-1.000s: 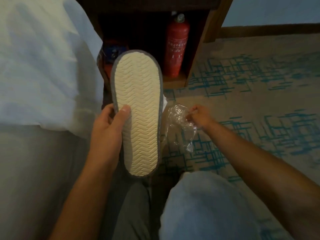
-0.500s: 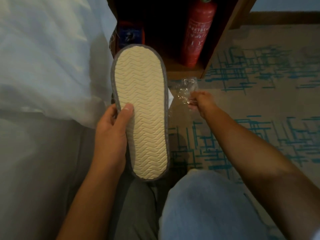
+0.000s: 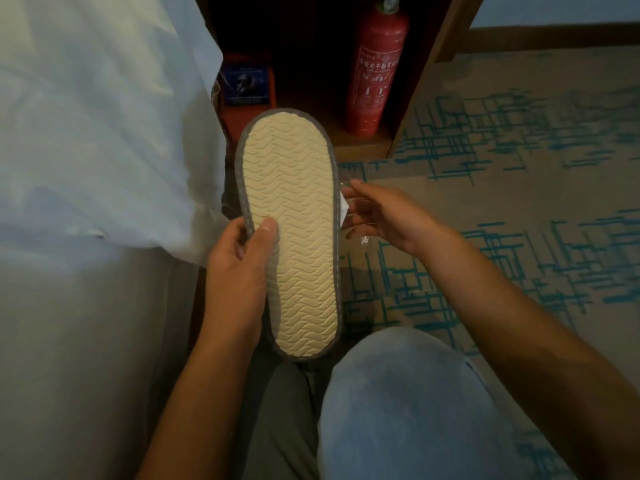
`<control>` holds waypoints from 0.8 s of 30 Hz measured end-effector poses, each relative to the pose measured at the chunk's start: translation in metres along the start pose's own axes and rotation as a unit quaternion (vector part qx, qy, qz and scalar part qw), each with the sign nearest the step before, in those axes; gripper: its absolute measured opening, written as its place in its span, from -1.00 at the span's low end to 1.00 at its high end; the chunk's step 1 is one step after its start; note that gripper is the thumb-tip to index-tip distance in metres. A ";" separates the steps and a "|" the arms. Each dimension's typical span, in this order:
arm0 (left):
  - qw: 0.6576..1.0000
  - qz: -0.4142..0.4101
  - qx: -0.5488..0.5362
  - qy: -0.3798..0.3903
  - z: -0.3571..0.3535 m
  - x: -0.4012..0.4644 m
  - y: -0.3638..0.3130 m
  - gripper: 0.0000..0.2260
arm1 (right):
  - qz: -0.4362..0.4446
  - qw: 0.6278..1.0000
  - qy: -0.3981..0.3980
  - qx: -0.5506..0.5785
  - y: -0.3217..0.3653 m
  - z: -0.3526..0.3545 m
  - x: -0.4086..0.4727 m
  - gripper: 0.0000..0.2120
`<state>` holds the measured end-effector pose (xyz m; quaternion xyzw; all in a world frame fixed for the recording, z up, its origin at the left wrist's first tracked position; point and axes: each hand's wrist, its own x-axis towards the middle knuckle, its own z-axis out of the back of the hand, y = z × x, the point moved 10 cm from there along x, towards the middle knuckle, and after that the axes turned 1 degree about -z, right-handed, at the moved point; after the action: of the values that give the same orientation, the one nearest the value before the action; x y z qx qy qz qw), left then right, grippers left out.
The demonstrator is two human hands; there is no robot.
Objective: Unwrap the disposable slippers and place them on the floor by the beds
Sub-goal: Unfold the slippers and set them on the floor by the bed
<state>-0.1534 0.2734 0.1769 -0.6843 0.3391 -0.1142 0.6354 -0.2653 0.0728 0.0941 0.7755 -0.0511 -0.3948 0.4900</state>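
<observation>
Nearest, the left hand (image 3: 239,271) grips the slippers (image 3: 291,233) by their left edge, thumb on the ribbed sole, holding them sole-up above the lap, likely to free the right hand (image 3: 384,216); that hand, at the right edge, holds the clear wrapper (image 3: 360,233), seemingly emptied, between loosely curled fingers; beyond, a red fire extinguisher (image 3: 375,77) stands in the wooden nightstand (image 3: 446,39) cubby beside the bed (image 3: 86,116), the carpet (image 3: 519,168) awaiting the slippers.
</observation>
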 end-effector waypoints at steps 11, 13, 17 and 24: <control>0.996 0.012 -0.050 0.066 -0.022 0.001 -0.021 -0.78 | 0.158 0.953 0.018 -0.257 0.078 -0.060 -0.094 -0.78; 0.988 0.033 -0.101 0.115 -0.030 -0.010 -0.026 -0.63 | 0.158 0.950 0.033 -0.268 0.089 -0.064 -0.113 -0.80; 0.968 0.070 -0.171 0.167 -0.048 -0.040 -0.039 -0.59 | 0.132 0.954 0.039 -0.267 0.110 -0.069 -0.156 -0.93; 0.973 0.103 -0.096 0.183 -0.049 -0.070 -0.043 -0.68 | 0.099 0.951 -0.174 -0.236 0.068 -0.058 -0.189 -0.75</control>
<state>-0.2208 0.2758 0.2447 -0.6711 0.5278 -0.1382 0.5020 -0.3349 0.1674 0.2672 0.5484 -0.1175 -0.4737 0.6791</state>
